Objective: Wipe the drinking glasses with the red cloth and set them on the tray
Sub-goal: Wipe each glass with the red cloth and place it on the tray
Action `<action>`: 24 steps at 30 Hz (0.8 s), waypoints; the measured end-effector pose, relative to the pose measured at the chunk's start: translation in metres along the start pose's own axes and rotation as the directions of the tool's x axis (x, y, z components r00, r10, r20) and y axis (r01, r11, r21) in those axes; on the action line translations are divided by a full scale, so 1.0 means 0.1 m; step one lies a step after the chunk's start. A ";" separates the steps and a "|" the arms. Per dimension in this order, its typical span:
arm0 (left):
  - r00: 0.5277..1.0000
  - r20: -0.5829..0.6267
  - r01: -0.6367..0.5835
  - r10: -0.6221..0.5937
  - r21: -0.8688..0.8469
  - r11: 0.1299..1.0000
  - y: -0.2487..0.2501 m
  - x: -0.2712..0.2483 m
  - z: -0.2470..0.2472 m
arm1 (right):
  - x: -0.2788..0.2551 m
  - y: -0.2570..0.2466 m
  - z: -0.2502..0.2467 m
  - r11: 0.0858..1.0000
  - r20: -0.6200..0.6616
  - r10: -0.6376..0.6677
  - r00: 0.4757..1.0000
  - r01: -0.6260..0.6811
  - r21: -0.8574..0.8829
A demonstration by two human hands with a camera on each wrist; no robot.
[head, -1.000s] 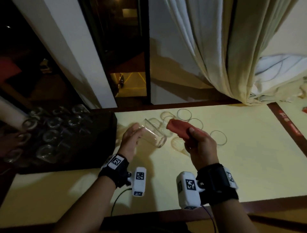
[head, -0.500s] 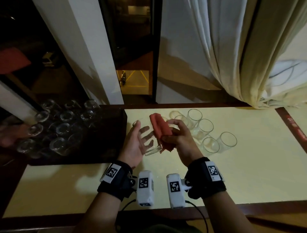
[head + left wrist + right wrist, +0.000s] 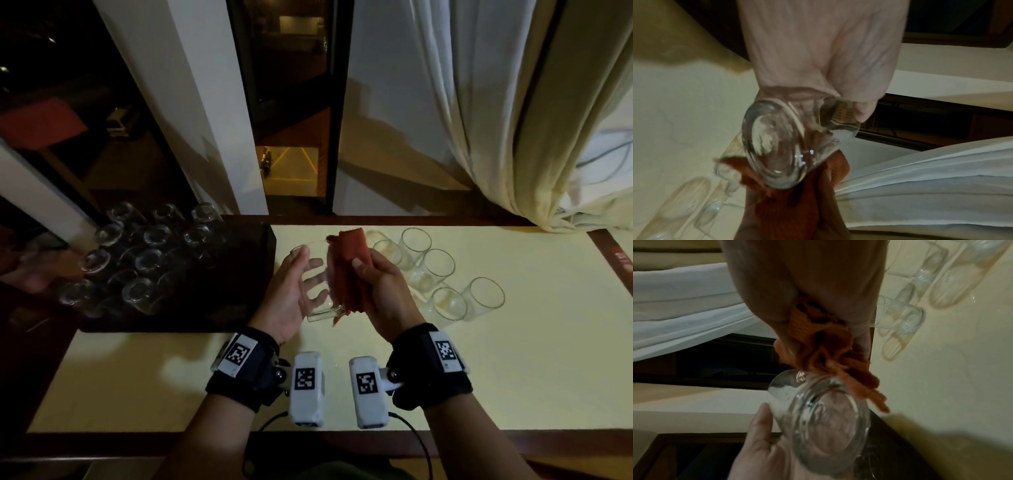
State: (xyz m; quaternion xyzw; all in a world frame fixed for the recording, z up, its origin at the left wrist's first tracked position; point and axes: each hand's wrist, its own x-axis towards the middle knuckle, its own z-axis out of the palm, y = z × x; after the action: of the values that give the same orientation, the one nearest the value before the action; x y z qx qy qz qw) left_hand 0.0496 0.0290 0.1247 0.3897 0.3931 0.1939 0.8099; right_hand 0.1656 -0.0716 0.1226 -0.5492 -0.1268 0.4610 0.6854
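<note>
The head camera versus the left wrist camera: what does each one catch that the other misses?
Only the head view shows the dark tray with wiped glasses on it, both wrists with their cameras, and how the right hand grips the red cloth.

Only the left wrist view shows the held glass's thick base close up, from below.

Both show the left hand holding the glass, the cloth pressed against it, unwiped glasses on the table, and the white curtain.

Right hand fingers hidden behind red cloth; held glass partly covered by cloth; tray glasses dim, count unclear; both wrist views blurred.
</note>
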 end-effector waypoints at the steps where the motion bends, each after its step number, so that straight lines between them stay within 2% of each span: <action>1: 1.000 -0.012 -0.011 0.011 0.010 1.000 0.00 0.00 0.01 | 0.00 0.01 0.00 1.000 0.005 -0.009 1.000 0.009 0.002; 6: 0.997 -0.038 -0.063 0.065 0.053 0.997 0.03 -0.04 0.07 | -0.02 0.01 0.11 0.970 0.161 -0.054 0.986 0.090 -0.224; 9: 0.997 -0.044 -0.056 0.064 0.154 0.986 0.00 -0.05 0.13 | 0.01 0.06 0.12 0.952 0.197 -0.080 0.977 0.133 -0.274; 12: 0.995 -0.073 -0.051 0.067 0.210 0.976 -0.02 -0.04 0.19 | 0.03 0.13 0.11 0.958 0.155 -0.093 0.984 0.131 -0.255; 19: 1.000 -0.015 -0.024 0.026 0.123 0.992 -0.02 -0.11 0.21 | -0.01 0.15 0.08 0.992 0.137 -0.023 0.990 0.040 -0.119; 24: 0.995 0.018 -0.098 0.097 0.292 0.951 -0.04 -0.15 0.22 | -0.07 0.13 0.10 0.999 0.062 0.008 0.998 -0.010 0.041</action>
State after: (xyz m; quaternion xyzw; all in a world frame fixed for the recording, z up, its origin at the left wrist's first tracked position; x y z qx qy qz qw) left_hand 0.0579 0.0066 0.1376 0.5243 0.3964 0.1730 0.7335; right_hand 0.1485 -0.0710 0.1170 -0.5211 -0.1357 0.4833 0.6903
